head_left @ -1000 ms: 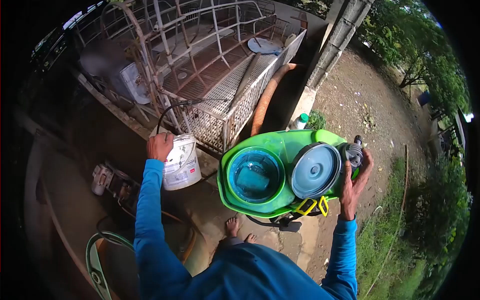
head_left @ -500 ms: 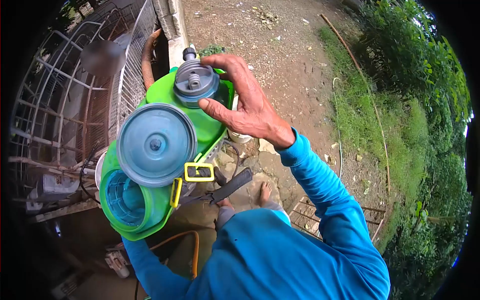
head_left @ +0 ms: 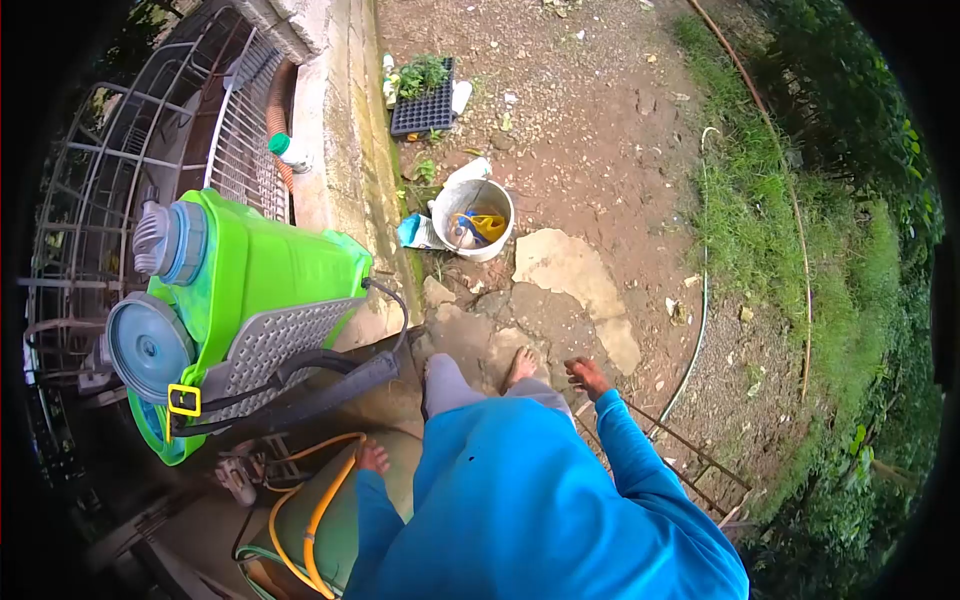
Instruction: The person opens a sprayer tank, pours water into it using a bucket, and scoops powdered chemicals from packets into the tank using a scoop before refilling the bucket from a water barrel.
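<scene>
A bright green backpack sprayer tank (head_left: 275,265) stands at the left, on or against the concrete ledge. Its round blue lid (head_left: 150,345) hangs at the filler end, partly over the opening. Above that sits a grey ribbed cap (head_left: 158,238) with a blue collar. A perforated grey back plate (head_left: 285,345) and black straps with a yellow buckle (head_left: 184,400) face me. My left hand (head_left: 372,457) hangs low beside an orange hose (head_left: 318,520), holding nothing I can see. My right hand (head_left: 587,377) is down at my right side, empty, fingers loosely bent and apart.
A white bucket (head_left: 475,220) with yellow and blue things stands by the concrete wall (head_left: 345,130). Beyond it lies a black seedling tray (head_left: 425,105) with plants. A green-capped bottle (head_left: 288,152) is on the ledge. A metal rack (head_left: 680,460) and a pale hose (head_left: 703,290) lie at right.
My right hand has left the grey cap and dropped to my side. My left arm has come away from the sprayer, which now appears further left and turned in view.
</scene>
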The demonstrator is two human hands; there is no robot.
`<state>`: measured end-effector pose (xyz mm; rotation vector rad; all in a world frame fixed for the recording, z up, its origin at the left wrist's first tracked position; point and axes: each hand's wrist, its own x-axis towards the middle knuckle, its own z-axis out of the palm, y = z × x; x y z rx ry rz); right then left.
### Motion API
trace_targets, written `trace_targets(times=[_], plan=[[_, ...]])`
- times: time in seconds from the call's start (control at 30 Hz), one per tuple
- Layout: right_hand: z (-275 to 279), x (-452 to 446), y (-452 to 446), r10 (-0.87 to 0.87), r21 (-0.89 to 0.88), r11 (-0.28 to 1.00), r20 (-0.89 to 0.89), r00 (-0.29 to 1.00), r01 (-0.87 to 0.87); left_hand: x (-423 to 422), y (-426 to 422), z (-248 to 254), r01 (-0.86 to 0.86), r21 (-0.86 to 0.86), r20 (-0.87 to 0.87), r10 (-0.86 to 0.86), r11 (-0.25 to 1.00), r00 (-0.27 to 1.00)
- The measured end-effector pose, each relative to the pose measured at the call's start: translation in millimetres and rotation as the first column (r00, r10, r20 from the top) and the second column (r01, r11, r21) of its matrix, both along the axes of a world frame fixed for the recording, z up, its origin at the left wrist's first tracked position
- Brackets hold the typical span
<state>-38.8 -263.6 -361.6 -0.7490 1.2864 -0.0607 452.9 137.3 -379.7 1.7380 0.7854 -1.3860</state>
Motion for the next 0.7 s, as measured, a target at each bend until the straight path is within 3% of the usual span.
trace_targets(times=[0.03,0.1,0.13,0.2,0.23,0.3,0.4,0.5,0.57,0.63,0.67,0.7], plan=[[-39.1,-41.9,24.1,-0.07,0.029,0.997,-0.027,0.997,0.071,-49.9,-7.5,0.1,0.139,0.072,0.122,-0.147,0.988,0.982],[-35.5,-87.9,43.3,-0.1,0.174,0.973,-0.267,0.959,0.15,-112.9,-54.4,7.3,0.405,0.004,0.165,-0.4,0.914,0.902],[-30.7,-105.2,49.5,-0.104,0.164,0.975,-0.271,0.957,0.152,-119.8,-67.9,-11.3,0.395,0.002,0.158,-0.391,0.919,0.907],[-29.7,-130.3,41.0,-0.099,0.153,0.977,-0.286,0.953,0.148,-133.0,-95.5,-66.2,0.828,-0.115,0.46,-0.709,0.549,0.534],[-35.2,-140.6,32.6,-0.027,0.183,0.98,-0.262,0.965,0.077,-141.7,-114.5,-65.8,0.822,-0.124,0.453,-0.706,0.556,0.545],[-41.8,-147.5,7.1,0.052,0.213,0.977,-0.247,0.968,0.002,-151.0,-188.4,-49.5,0.645,-0.119,0.247,-0.607,0.755,0.755],[-36.6,-115.6,-55.4,0.054,-0.006,0.998,-0.345,0.937,-0.06,-139.0,-271.6,-59.5,0.482,-0.154,0.103,-0.471,0.862,0.876],[-14.1,-53.2,-123.1,-0.109,-0.115,0.99,-0.253,0.961,0.082,-112.2,-331.4,-122.4,0.41,-0.291,0.033,-0.42,0.864,0.907],[-2.3,-13.4,-163.0,-0.053,-0.163,0.986,-0.218,0.975,0.017,-108.8,-384.8,-149.6,0.574,-0.16,0.194,-0.544,0.803,0.816],[-10.1,22.3,-203.7,0.282,-0.134,0.937,-0.259,0.924,-0.323,-101.2,-424.3,-183.7,0.646,-0.171,0.246,-0.603,0.744,0.759],[-23.8,37.0,-210.5,0.302,-0.114,0.934,-0.258,0.918,-0.34,-99.3,-443.3,-202.5,0.681,-0.154,0.321,-0.615,0.716,0.72],[-38.0,50.4,-216.3,0.367,-0.246,0.885,-0.154,0.917,-0.395,-99.1,-463.9,-220.3,0.719,-0.134,0.397,-0.628,0.682,0.67]])
